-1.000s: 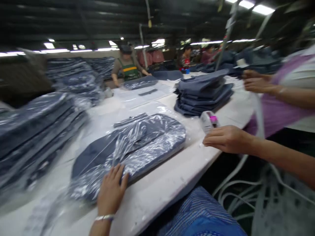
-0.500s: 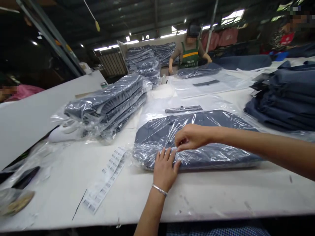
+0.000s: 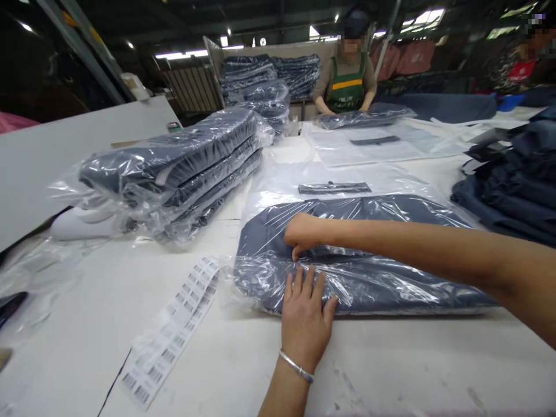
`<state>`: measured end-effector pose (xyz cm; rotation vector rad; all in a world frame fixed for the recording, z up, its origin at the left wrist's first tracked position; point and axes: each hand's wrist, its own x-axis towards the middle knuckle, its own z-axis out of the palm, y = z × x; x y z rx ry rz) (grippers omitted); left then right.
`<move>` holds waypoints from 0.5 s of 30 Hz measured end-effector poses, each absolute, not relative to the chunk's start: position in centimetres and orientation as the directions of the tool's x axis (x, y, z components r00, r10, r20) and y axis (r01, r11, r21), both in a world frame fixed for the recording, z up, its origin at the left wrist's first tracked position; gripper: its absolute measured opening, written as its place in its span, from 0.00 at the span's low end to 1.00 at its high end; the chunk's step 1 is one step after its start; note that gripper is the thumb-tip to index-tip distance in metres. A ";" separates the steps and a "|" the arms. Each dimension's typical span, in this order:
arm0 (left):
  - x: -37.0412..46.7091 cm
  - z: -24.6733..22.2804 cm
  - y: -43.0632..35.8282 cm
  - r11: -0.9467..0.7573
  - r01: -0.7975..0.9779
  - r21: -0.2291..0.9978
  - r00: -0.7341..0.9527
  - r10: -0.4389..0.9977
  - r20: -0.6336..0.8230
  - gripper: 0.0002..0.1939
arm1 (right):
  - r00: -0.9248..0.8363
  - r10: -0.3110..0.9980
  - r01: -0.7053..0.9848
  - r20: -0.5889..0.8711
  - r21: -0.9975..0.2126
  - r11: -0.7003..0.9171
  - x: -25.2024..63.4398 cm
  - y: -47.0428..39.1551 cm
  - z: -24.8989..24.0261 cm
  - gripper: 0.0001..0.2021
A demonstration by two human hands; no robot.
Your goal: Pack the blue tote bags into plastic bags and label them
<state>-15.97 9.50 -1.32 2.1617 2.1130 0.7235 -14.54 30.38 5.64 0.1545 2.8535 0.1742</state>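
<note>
A dark blue garment in clear plastic (image 3: 391, 284) lies flat on the white table. My left hand (image 3: 305, 315), with a silver bangle at the wrist, rests on its near edge with fingers spread. Just beyond it, my right hand (image 3: 304, 234) is closed against the plastic, reaching across from the right; whatever its fingers hold, if anything, is hidden. Behind the package a clear bag with a dark strip (image 3: 334, 188) lies flat. A strip of barcode labels (image 3: 174, 330) is left of the package.
Bagged garments (image 3: 195, 150) are stacked at the left. A pile of dark cloth (image 3: 516, 179) stands at the right. Across the table, a person in a green apron (image 3: 347, 87) handles another bagged item (image 3: 365, 117). A white board (image 3: 87, 150) borders the left side.
My right hand has moved left over the package, still closed. My left hand stays spread on the near edge. The person opposite has brought both hands to the bagged item. The view has shifted.
</note>
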 end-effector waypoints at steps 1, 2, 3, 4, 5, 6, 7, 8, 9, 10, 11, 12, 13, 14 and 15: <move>-16.0 -1.4 9.5 -0.076 0.936 0.344 -0.033 0.953 0.300 0.24 | -0.952 0.138 0.105 -0.274 0.132 0.986 -14.8 30.9 5.5 0.21; -16.0 -1.4 9.5 -0.079 0.935 0.346 -0.031 0.953 0.302 0.24 | -0.946 0.148 0.121 -0.287 0.110 0.987 -15.0 31.4 5.4 0.21; -16.0 -1.4 9.5 -0.081 0.935 0.345 -0.030 0.952 0.304 0.24 | -0.940 0.161 0.145 -0.302 0.074 0.987 -15.1 32.1 5.3 0.21; -16.0 -1.5 9.6 -0.083 0.936 0.343 -0.027 0.952 0.305 0.24 | -0.933 0.184 0.183 -0.308 0.033 0.983 -15.1 32.7 5.2 0.21; -16.1 -1.5 9.6 -0.086 0.937 0.339 -0.024 0.951 0.308 0.24 | -0.928 0.225 0.239 -0.296 -0.010 0.971 -14.9 33.3 5.3 0.20; -16.1 -1.5 9.6 -0.090 0.938 0.334 -0.020 0.950 0.311 0.24 | -0.923 0.286 0.309 -0.259 -0.050 0.950 -14.5 33.7 5.5 0.20; -16.1 -1.5 9.6 -0.094 0.939 0.331 -0.016 0.949 0.315 0.24 | -0.914 0.357 0.379 -0.191 -0.092 0.921 -14.0 33.8 5.7 0.18; -16.1 -1.5 9.6 -0.098 0.939 0.329 -0.013 0.948 0.318 0.24 | -0.902 0.419 0.431 -0.106 -0.144 0.891 -13.4 33.8 6.0 0.17; -16.1 -1.5 9.6 -0.101 0.940 0.327 -0.011 0.947 0.322 0.24 | -0.892 0.451 0.447 -0.031 -0.218 0.868 -12.7 33.3 6.2 0.16; -16.1 -1.4 9.6 -0.103 0.940 0.325 -0.009 0.945 0.326 0.24 | -0.892 0.451 0.425 0.012 -0.317 0.848 -12.0 32.7 6.5 0.16; -16.1 -1.4 9.6 -0.105 0.941 0.321 -0.006 0.945 0.326 0.24 | -0.907 0.422 0.378 0.007 -0.432 0.819 -11.4 31.7 6.6 0.17; -16.1 -1.3 9.6 -0.105 0.943 0.316 -0.004 0.946 0.324 0.24 | -0.930 0.365 0.328 -0.043 -0.546 0.771 -10.9 30.7 6.6 0.18; -16.1 -1.2 9.6 -0.103 0.945 0.311 -0.002 0.947 0.320 0.24 | -0.949 0.292 0.297 -0.117 -0.643 0.706 -10.5 29.5 6.5 0.18; -16.1 -1.2 9.7 -0.099 0.947 0.304 -0.002 0.949 0.315 0.23 | -0.955 0.227 0.294 -0.190 -0.704 0.647 -10.4 28.4 6.2 0.18; -16.1 -1.1 9.7 -0.095 0.950 0.298 -0.002 0.950 0.312 0.23 | -0.951 0.190 0.307 -0.242 -0.718 0.624 -10.4 27.5 5.8 0.18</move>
